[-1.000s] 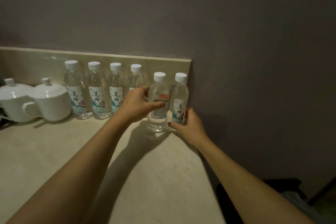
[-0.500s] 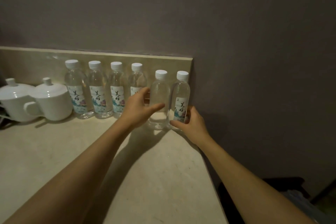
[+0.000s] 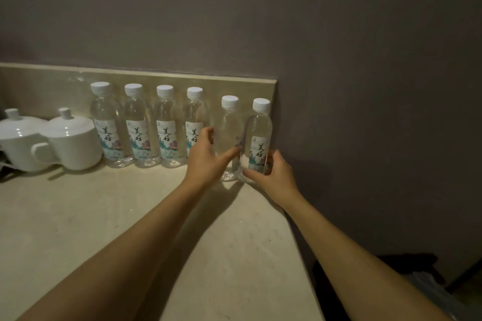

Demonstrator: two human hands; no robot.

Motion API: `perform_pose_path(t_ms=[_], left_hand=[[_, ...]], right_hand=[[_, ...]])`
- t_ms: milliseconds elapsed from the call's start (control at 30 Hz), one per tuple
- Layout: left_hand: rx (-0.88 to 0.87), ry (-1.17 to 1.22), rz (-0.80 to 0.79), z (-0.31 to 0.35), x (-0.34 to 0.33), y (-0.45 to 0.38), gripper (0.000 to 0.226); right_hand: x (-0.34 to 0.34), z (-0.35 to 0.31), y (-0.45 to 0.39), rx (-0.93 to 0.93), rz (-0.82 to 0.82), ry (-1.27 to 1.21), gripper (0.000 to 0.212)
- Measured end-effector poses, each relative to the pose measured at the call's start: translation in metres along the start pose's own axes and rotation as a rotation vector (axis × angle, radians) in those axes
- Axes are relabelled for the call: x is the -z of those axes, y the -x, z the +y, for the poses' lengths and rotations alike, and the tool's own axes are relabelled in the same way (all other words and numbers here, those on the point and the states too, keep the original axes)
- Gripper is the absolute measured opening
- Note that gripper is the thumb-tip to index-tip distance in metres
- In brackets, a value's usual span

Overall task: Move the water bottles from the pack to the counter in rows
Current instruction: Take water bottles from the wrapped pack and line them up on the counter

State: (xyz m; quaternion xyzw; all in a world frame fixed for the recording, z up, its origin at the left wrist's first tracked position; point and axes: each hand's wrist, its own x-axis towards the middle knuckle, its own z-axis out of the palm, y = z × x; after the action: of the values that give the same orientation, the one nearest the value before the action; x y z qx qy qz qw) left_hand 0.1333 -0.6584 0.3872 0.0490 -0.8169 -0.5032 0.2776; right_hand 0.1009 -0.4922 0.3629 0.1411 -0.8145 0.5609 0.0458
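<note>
Six water bottles (image 3: 167, 125) stand along the counter's (image 3: 109, 216) back edge, the last two at its right corner, slightly forward of the rest. The left hand (image 3: 208, 161) wraps its fingers around the fifth bottle (image 3: 229, 135), whose label faces away; the right hand (image 3: 273, 174) grips the sixth bottle (image 3: 259, 138) low, apparently to square both with the row. Two lidded white cups (image 3: 52, 138) sit to the left. No pack is in view.

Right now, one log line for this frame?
left hand grips fifth bottle | right hand grips sixth bottle | both upright on counter | four bottles already rowed
</note>
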Motion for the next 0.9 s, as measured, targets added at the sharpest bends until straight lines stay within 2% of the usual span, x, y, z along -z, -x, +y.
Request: perform_pose_path(t_ms=[100,167,233,333,400,533,700,833,900], left_hand=[[-0.034,-0.053,-0.096,-0.002,0.003,-0.003,0.06],[-0.097,-0.119,-0.097,-0.003,0.002,0.001,0.056],[-0.12,-0.14,-0.033,-0.004,0.002,0.006,0.058],[-0.051,-0.368,0.09,-0.006,0.004,0.012,0.064],[-0.014,-0.445,0.087,-0.006,0.003,0.012,0.055],[-0.046,-0.44,0.034,-0.005,0.001,0.011,0.04],[-0.066,-0.467,-0.088,-0.005,0.009,0.005,0.042],[-0.091,-0.438,-0.044,-0.005,0.008,0.012,0.04],[-0.075,-0.453,-0.007,-0.004,0.007,0.017,0.046]], right_hand=[[0.002,0.002,-0.002,0.016,0.018,0.042,0.053],[0.002,0.004,-0.002,0.021,0.017,0.038,0.052],[0.003,0.005,-0.003,0.025,0.012,0.039,0.052],[0.004,0.006,-0.004,0.023,-0.002,0.054,0.051],[0.004,0.006,-0.005,0.025,0.003,0.073,0.051],[0.003,0.007,-0.005,0.019,-0.008,0.068,0.051],[0.004,0.007,-0.005,0.015,-0.01,0.072,0.054],[0.004,0.006,-0.003,0.006,-0.003,0.094,0.057],[0.005,0.005,-0.002,0.0,-0.006,0.108,0.057]])
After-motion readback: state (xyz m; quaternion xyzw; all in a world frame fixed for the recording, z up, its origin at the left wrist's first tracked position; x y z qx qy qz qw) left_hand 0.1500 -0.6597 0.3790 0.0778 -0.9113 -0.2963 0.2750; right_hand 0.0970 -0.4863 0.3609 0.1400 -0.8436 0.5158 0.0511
